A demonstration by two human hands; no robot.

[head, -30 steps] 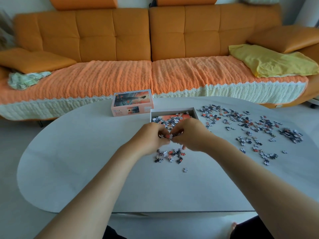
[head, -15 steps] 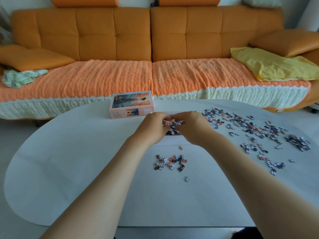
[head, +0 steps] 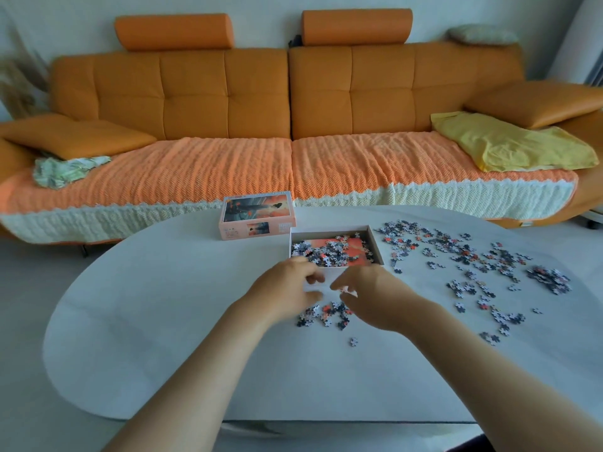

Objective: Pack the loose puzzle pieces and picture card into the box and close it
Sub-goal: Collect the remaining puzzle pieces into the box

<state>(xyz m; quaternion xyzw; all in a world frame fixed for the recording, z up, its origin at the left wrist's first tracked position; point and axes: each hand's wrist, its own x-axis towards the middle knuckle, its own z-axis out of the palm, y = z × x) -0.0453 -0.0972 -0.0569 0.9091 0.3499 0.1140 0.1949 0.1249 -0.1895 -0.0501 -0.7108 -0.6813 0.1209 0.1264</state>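
head view: left hand [head: 287, 288] and right hand [head: 368, 295] hovered close together over a small heap of pieces [head: 326, 313] just before the open box [head: 376, 245], likely to scoop it; blur hid whether either held any. the picture card [head: 354, 247] lay inside, the lid [head: 257, 216] nearer the bench's far edge.

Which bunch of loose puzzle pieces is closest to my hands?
The small cluster next to the left hand and right hand, in front of the box tray; the wide scatter and dense clump lie off to the right.
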